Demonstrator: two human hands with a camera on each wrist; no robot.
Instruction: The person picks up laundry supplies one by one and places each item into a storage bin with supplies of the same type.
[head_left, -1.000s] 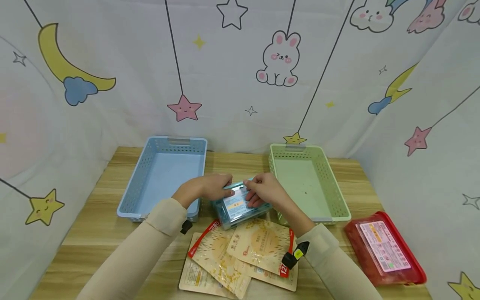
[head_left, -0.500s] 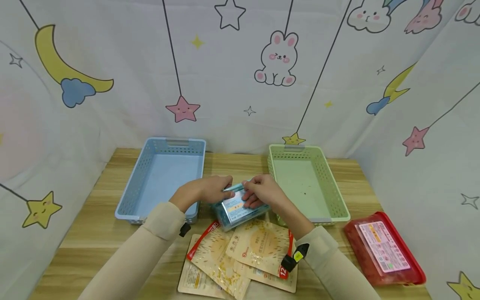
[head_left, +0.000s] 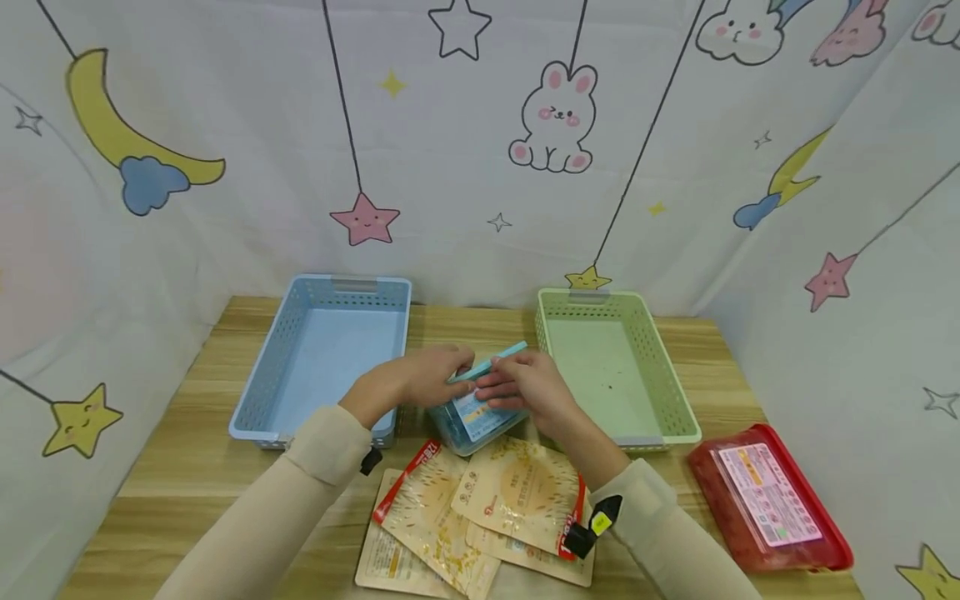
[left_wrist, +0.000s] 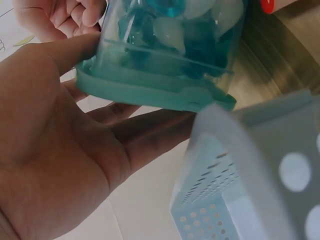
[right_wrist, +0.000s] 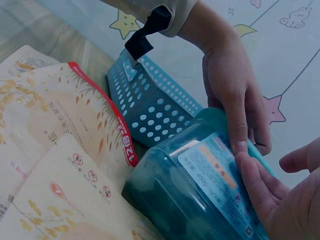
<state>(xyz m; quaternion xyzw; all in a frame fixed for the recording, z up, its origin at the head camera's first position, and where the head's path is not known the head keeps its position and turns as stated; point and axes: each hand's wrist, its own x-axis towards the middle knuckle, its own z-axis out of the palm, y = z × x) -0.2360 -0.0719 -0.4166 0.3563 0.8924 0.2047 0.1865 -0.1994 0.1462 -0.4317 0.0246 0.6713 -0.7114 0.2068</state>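
Observation:
A clear plastic box of blue and white gel pods (head_left: 468, 429), with a teal lid (left_wrist: 150, 92) and a printed label (right_wrist: 212, 175), is tilted in both hands between two baskets. My left hand (head_left: 431, 375) grips it at the lid, thumb along the box side and fingers behind the lid in the left wrist view. From the right, my right hand (head_left: 536, 387) holds the lid edge near the label, its fingers overlapping the label in the head view. Just in front of the box lie several beige pouches (head_left: 517, 492) with red strips, overlapping one another.
A blue basket (head_left: 247, 392) stands at the left and a green basket (head_left: 671, 367) at the right, close to the hands. A red-lidded box (head_left: 768, 496) sits at the table's right. Patterned cloth (head_left: 465, 125) hangs behind the wooden table (head_left: 172, 467).
The pod box has tipped so its teal lid edge stands up and its label is more covered. My right hand's fingers have shifted slightly left over it. The pouches and baskets stay put.

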